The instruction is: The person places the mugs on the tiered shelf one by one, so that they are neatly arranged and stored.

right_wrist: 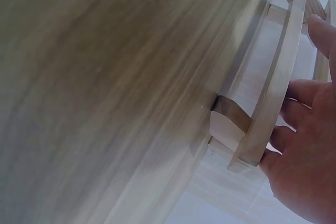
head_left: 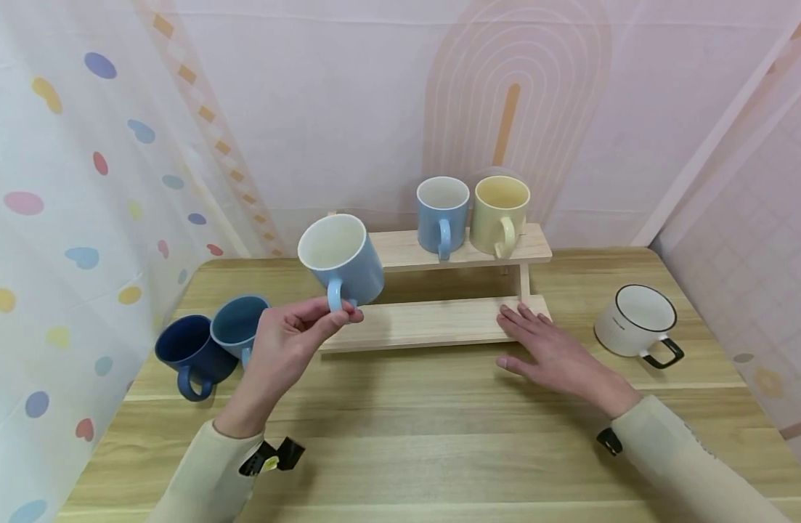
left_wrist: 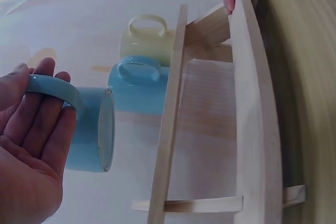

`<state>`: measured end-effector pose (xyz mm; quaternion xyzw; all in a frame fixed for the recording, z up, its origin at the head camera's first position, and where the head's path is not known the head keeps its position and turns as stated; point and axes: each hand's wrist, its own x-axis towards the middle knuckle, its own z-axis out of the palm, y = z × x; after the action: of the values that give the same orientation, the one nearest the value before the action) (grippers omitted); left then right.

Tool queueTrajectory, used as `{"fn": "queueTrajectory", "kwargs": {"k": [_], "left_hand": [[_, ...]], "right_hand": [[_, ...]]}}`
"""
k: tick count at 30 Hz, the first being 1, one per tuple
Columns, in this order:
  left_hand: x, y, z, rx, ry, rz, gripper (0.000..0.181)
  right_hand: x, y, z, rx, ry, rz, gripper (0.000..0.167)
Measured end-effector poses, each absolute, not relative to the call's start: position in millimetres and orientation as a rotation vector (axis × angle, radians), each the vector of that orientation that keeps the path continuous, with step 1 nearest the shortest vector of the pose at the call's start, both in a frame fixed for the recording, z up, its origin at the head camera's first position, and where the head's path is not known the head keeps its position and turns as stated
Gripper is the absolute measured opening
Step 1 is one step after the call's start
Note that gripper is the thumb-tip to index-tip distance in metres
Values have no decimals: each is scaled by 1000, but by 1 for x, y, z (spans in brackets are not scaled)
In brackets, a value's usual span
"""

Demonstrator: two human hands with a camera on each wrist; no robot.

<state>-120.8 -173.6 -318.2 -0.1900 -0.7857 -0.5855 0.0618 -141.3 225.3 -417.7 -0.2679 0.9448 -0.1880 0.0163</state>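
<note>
While the left hand (head_left: 287, 338) is holding a light blue mug (head_left: 353, 267) up by its handle (head_left: 335, 294), the right hand (head_left: 547, 349) is resting flat-ish on the right end of the lower shelf (head_left: 426, 325) of a little wooden stand (head_left: 525, 283). On the left the grip is clamped on that handle, thumb on one side and fingers on the other; on the right it's apart, fingers lying out straight on the wood and not closing round anything.

The mug is hanging in the air by the left end of the upper shelf (head_left: 396, 250), and going by the left wrist view it isn't touching the wood. A matching blue mug (head_left: 439, 226) and a yellow mug (head_left: 493, 226) are standing further right up there, both with handles pointing forward.

Tip-wise: all the weight is pulling on one side, so I'd be holding that handle firmly and levelling the mug. It's looking slightly tipped left, though perspective may be exaggerating that. If you're lowering it, I'd be going slowly, base flat, watching the shelf's front edge and leaving a gap beside the other blue mug. Pressing lightly with the right hand is probably helping against wobble; leaning harder would be risking a tilt.

Off to the left, a navy mug (head_left: 204, 363) and a teal mug (head_left: 237, 321) are sitting on the worktop (head_left: 433, 450).
</note>
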Motion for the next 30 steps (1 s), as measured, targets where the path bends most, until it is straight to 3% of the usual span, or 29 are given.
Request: {"fn": "queueTrajectory", "kwargs": {"k": [16,30], "left_hand": [[-161,-159,-298,-596,-2428,-1678,23],[-192,-146,-300,-586,-2449,-1664,26]], "right_hand": [[-141,226,-419,-827,2935,-591,75],[-141,226,-421,-834,2953,-599,74]]}}
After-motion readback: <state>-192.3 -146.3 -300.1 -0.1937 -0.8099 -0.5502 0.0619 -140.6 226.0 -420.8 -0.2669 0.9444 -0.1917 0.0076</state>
